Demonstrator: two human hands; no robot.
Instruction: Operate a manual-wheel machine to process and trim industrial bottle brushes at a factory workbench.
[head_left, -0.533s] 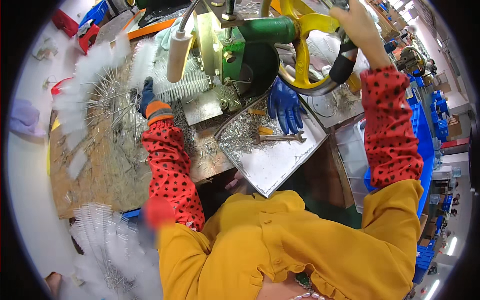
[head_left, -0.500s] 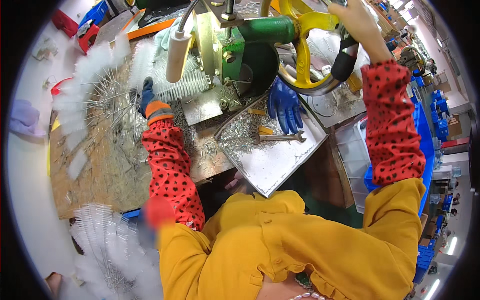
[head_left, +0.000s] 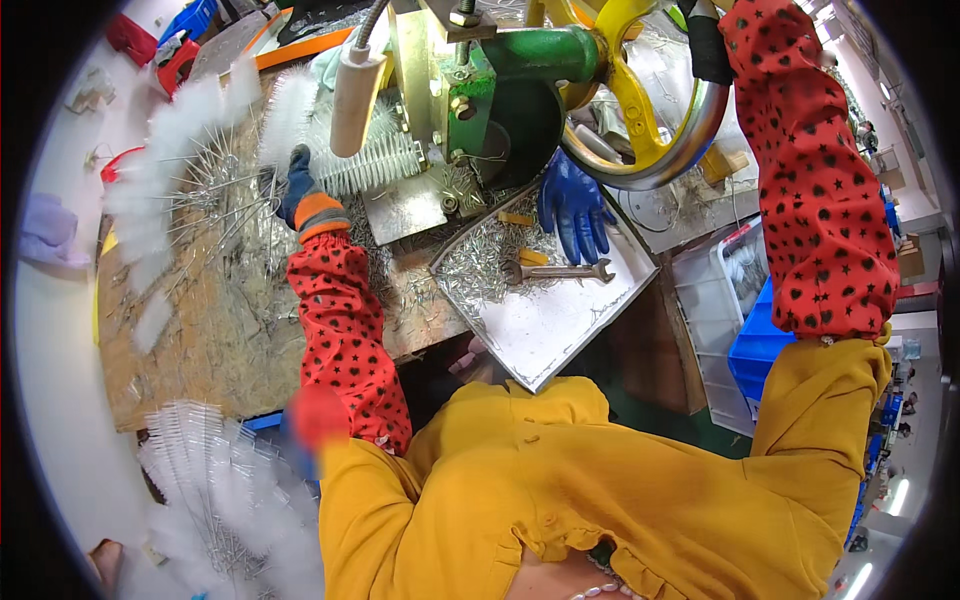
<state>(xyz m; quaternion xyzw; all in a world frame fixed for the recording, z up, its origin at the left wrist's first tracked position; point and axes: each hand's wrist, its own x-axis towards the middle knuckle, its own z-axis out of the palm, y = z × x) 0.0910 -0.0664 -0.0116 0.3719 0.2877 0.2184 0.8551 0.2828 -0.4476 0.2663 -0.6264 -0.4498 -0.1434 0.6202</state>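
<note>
My left hand (head_left: 298,192), in a dark blue glove with an orange cuff, is closed at the left end of a white bristle brush (head_left: 368,160). Its thumb points up, and the fingers' undersides are hidden. The brush lies level, its other end against a green hand press (head_left: 475,105). At upper right, my right arm in a red patterned sleeve (head_left: 815,170) reaches past the top edge, beside the black-wrapped grip (head_left: 708,48) of the press's yellow handwheel (head_left: 640,110). The right hand itself is cut off by the frame.
A white tray (head_left: 545,335) below the press holds cut wire bits, a wrench (head_left: 557,271) and a blue glove (head_left: 575,210). White brushes (head_left: 165,175) fan out at left; more (head_left: 215,490) lie lower left. A white lamp (head_left: 357,100) hangs before the press. Bins (head_left: 715,320) stand at right.
My right arm has moved up and outward, taking the hand out of the picture. The handwheel has turned, its black grip now higher. My left hand stays at the brush.
</note>
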